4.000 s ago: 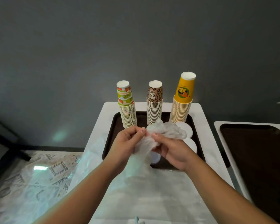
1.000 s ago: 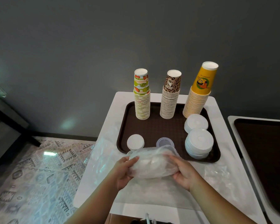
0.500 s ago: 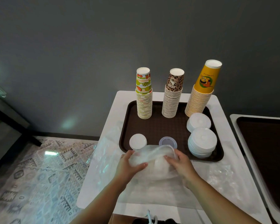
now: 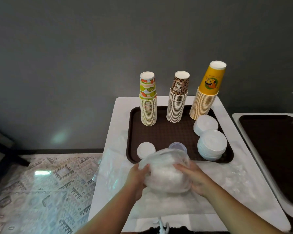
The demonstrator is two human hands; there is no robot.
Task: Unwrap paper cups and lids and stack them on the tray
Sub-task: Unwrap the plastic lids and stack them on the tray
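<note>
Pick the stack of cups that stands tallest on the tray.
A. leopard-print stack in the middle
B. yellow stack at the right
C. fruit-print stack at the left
B: the yellow stack tops out above the fruit-print stack and the leopard-print stack on the brown tray.

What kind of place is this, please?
Probably a drinks or snack counter being stocked, though I cannot be sure. Three tall stacks of printed paper cups and piles of white lids stand on a brown serving tray, with a second tray alongside.
</note>
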